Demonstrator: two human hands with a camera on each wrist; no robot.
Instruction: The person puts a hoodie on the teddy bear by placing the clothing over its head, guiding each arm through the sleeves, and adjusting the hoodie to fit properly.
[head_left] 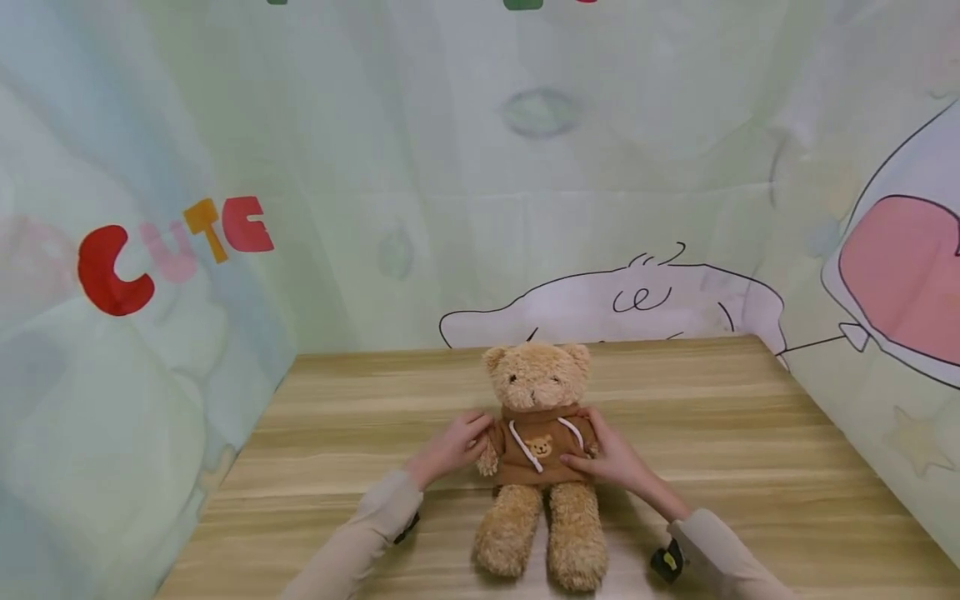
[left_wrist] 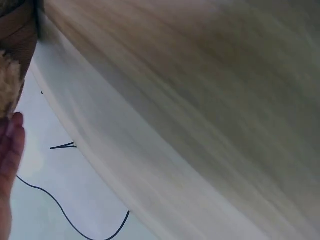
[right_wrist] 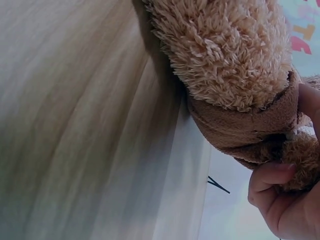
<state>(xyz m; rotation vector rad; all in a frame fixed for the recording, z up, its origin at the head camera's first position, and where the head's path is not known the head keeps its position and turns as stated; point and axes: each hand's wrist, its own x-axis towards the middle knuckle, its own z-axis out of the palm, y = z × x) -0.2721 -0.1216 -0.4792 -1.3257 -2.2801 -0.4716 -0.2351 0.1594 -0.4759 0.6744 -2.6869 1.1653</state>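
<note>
A light-brown plush teddy bear [head_left: 536,442] faces up on the wooden table, its legs pointing toward me. It wears a brown hoodie [right_wrist: 250,122] with white drawstrings and a small bear face on the chest. My left hand [head_left: 455,446] pinches the sleeve and arm on the bear's left-hand side in the head view. On the other side, my right hand [head_left: 611,454] grips the bear's arm and side, thumb over the hoodie front. The right wrist view shows a finger and thumb curled around the furry arm [right_wrist: 300,162]. Only part of my left hand [left_wrist: 7,165] shows in the left wrist view.
The wood-grain table [head_left: 345,400] stretches around the bear. A printed cloth backdrop [head_left: 375,167] rises behind the table and along both sides, bearing the letters CUTE and a cartoon drawing. A dark wrist strap piece [head_left: 667,560] hangs by my right sleeve.
</note>
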